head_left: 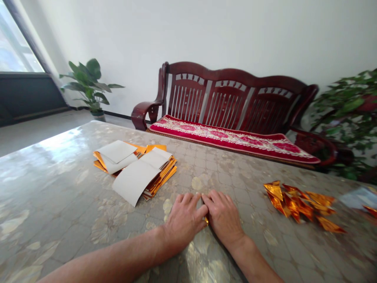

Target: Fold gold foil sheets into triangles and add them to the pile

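My left hand point(185, 217) and my right hand point(223, 214) meet on the tabletop, fingers bent and pressed down side by side. Between them is a small piece of gold foil paper point(206, 221), mostly covered by my fingers, so its shape cannot be made out. Ahead and to the left lies a loose stack of foil paper sheets point(137, 173), white backs up with orange-gold edges showing. Over on the right, several folded gold foil pieces point(297, 202) with pointed ends lie in a pile.
The table point(73, 212) has a shiny, flower-patterned cover. A clear plastic bag point(357, 197) lies at its right side. Behind it stands a dark wooden bench point(226, 100) with a red patterned cushion point(235, 137). Leafy plants point(88, 82) stand at both sides.
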{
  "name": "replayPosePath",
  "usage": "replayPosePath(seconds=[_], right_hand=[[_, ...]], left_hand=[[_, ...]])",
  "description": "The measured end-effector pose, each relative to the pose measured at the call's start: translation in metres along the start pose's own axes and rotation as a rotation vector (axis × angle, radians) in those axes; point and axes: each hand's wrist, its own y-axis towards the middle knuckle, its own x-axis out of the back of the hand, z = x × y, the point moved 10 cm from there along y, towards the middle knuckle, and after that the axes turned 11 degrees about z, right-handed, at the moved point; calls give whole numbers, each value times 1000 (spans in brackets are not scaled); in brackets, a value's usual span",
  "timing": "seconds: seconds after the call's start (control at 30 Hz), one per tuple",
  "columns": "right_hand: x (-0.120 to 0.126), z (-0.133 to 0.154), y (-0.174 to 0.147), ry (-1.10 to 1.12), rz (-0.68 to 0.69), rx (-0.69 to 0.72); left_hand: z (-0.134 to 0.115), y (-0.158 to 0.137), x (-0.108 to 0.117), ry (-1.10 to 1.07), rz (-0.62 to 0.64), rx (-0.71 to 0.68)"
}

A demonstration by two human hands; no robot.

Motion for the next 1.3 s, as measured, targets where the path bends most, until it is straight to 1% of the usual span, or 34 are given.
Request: replayPosePath(seconds=[0.23, 0.37, 0.43, 0.53, 0.63, 0.77, 0.87, 1.17, 1.3], right_hand=[[1, -1, 2, -7, 15, -35], [4, -1, 3, 36, 21, -34], [6, -1, 3, 64, 21, -23], [6, -3, 3, 109, 24, -17], [4, -5, 3, 141, 45, -26], [3, -5, 3, 124, 68, -28], [3, -2, 3, 97, 67, -9], [6, 2, 3, 196, 82, 49], [5, 0, 3, 317, 123, 82]], left_hand=[[1, 0, 0, -3, -25, -8], [3, 1, 0, -14, -48, 9], [0, 0, 3, 1, -71, -4], [-8, -3, 9, 35, -93, -53], [-16, -6, 12, 37, -81, -116], [-25, -8, 5, -2, -19, -239], [-28, -8, -1, 18, 0, -281], [-29, -9, 3, 75, -27, -257], [-18, -13, 10, 105, -30, -222]])
